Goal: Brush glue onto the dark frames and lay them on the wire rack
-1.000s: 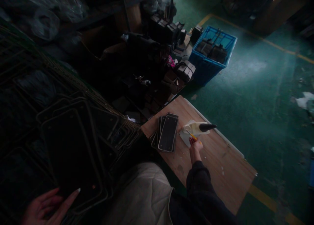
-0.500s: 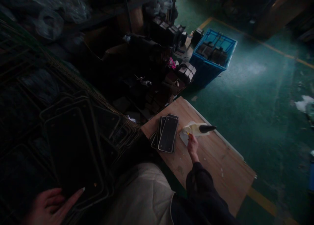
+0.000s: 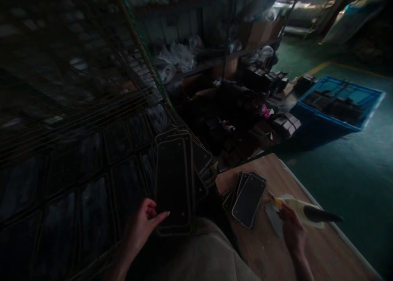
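My left hand (image 3: 150,219) is at the lower left edge of a dark rectangular panel (image 3: 172,178) with rounded corners and a pale rim. Its thumb lies on the panel's face, and its fingers curl at the edge. This panel tops a loose, uneven stack. In my right hand (image 3: 293,230) is a thin stick-like tool with a yellow-orange part (image 3: 277,201); its tip is too blurred to make out. Behind that hand, a cream container with a black tapered end (image 3: 321,214) lies on a pale sheet (image 3: 273,219). Smaller dark panels (image 3: 250,199) are fanned beside it.
The wooden board (image 3: 260,256) carries the small panels and the container. Rows of dark panels (image 3: 95,207) lie at left by a wire rack (image 3: 144,64). A blue crate (image 3: 331,121) stands on the green floor, near piled dark bundles (image 3: 285,123).
The view has turned left, so everything appears further right. My right hand has drawn the tool from the cream container toward the small panels. My left hand remains at the large panel.
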`<action>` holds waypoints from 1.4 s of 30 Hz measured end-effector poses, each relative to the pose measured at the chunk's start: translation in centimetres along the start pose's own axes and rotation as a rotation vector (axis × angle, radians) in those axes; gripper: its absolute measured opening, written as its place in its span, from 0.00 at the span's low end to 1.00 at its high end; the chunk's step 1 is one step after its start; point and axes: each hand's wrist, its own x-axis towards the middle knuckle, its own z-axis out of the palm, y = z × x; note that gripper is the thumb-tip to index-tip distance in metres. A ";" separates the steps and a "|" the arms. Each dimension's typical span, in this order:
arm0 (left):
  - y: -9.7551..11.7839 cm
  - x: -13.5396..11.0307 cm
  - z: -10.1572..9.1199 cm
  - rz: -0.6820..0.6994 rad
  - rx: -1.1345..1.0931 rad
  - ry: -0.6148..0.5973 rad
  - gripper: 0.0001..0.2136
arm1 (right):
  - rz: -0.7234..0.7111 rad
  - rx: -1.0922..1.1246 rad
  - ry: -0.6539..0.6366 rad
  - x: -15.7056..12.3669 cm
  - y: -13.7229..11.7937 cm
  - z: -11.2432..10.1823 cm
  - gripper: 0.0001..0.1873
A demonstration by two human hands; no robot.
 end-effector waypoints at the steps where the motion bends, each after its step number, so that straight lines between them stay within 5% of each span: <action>1: 0.0 -0.1 -0.2 0.004 -0.010 -0.005 0.24 | -0.018 0.062 -0.030 0.0 -2.8 0.2 0.27; 9: -2.4 -0.7 -1.1 0.065 0.005 -0.043 0.19 | -0.509 0.295 -0.250 -4.0 -27.3 3.6 0.21; 12: -3.1 -0.5 -1.0 0.042 0.019 -0.118 0.15 | -0.766 0.230 -0.406 -6.1 -33.3 5.6 0.15; 16: -3.7 -0.6 -1.3 0.068 0.015 -0.168 0.14 | -1.041 0.079 -0.547 -7.4 -38.2 8.7 0.14; 22: -4.3 -1.1 -2.0 0.081 -0.032 -0.230 0.16 | -1.275 -0.214 -0.572 -6.4 -41.3 12.1 0.16; 30: -5.1 -1.2 -1.9 0.048 -0.173 -0.316 0.17 | -1.353 -0.335 -0.545 -5.6 -40.9 13.9 0.16; 42: -4.5 -2.3 -1.2 -0.098 -0.549 -0.379 0.16 | -1.218 -0.424 -0.844 -12.3 -38.2 4.5 0.16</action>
